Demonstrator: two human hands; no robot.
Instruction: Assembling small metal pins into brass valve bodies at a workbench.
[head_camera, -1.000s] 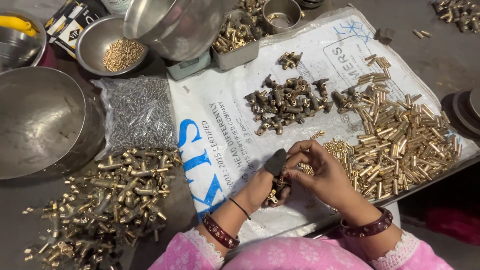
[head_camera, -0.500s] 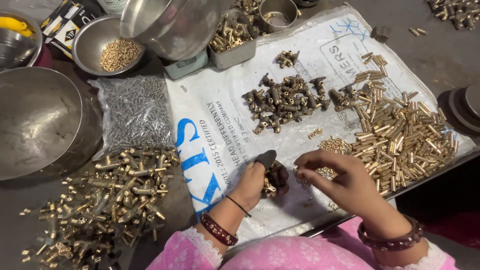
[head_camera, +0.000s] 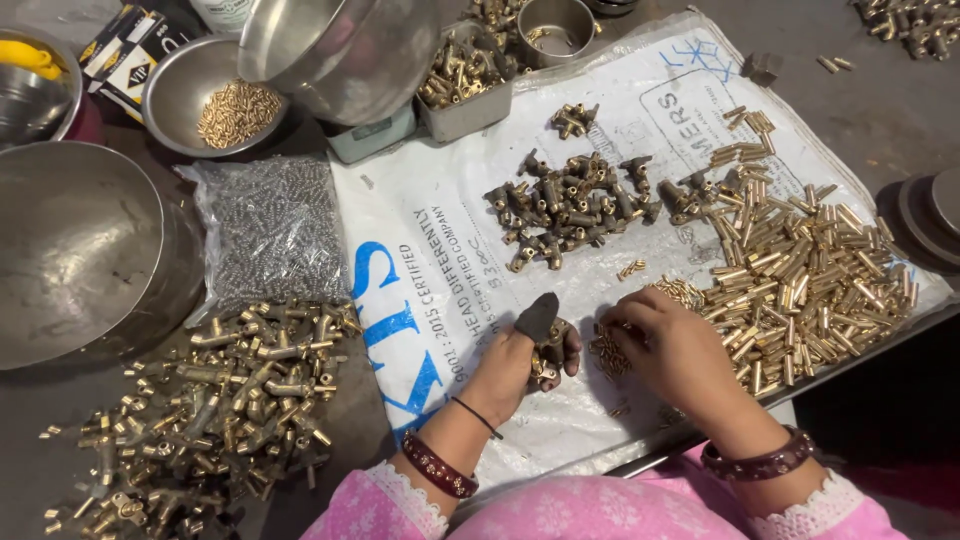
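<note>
The left hand (head_camera: 520, 365) clutched a brass fitting (head_camera: 548, 352); just to its right, the right hand (head_camera: 672, 350) pinched narrowly into small brass inserts (head_camera: 606, 355) on the white sack (head_camera: 450, 250).

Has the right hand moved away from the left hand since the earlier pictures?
Yes. The right hand moved right, off the left hand, toward the pile of brass tubes.

A single head-worn camera looks steeply down from above the person's lap, close over the white sack (head_camera: 450, 250) spread on the floor; both forearms enter from the bottom edge, and steel bowls (head_camera: 70, 250) fill the left side
</note>
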